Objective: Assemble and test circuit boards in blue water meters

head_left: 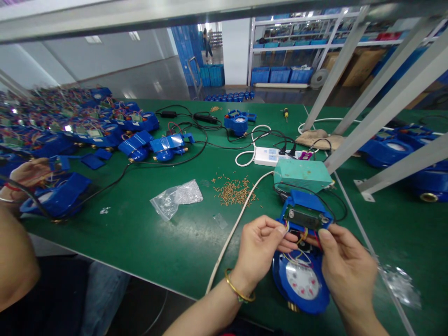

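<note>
Right in front of me lies a blue water meter (301, 280) with a round dial, its display housing (306, 215) tilted up at the far side. Thin coloured wires (297, 254) run between the dial and the housing. My left hand (261, 247) is closed in a pinch around wires by the housing's left corner. With thumb and fingers, my right hand (348, 263) grips the housing's right edge, near a red wire. Beyond the meter stands a green box (303, 175). Some fingertips are hidden behind the housing.
Loose brass-coloured screws (234, 191) and a plastic bag of small clear parts (178, 198) lie left. A white power strip (268, 156), cables and a screwdriver (286, 113) are further back. Metal posts (381, 112) rise at right. A co-worker's hand (31, 172) handles another meter (59, 196).
</note>
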`<state>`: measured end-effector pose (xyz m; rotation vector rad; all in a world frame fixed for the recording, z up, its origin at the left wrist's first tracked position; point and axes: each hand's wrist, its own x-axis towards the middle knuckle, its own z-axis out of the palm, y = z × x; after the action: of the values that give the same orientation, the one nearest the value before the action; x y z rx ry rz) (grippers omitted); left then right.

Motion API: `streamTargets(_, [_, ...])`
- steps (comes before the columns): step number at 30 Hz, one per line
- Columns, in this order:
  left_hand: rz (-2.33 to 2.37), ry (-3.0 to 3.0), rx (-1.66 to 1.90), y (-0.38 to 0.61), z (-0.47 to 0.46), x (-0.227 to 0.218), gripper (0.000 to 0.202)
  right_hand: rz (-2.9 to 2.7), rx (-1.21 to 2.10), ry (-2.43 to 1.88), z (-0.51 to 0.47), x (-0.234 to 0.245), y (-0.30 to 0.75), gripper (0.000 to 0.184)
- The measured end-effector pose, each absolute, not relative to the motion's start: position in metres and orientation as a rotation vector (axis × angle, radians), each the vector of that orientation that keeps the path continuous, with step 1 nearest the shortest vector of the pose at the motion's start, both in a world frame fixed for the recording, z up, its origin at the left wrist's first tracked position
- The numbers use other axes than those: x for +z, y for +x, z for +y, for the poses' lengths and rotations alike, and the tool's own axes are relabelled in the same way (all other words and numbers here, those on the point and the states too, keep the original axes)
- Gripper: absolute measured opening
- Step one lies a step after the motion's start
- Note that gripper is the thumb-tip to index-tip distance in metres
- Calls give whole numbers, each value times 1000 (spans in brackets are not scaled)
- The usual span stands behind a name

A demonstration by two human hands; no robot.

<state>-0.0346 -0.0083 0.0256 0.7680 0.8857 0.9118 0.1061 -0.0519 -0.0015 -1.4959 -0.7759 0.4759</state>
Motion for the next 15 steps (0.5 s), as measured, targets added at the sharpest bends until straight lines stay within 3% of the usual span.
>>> streamTargets(15, [879,754,967,-31,-9,23,37,-729,529,-1485,-52,-1,106,43])
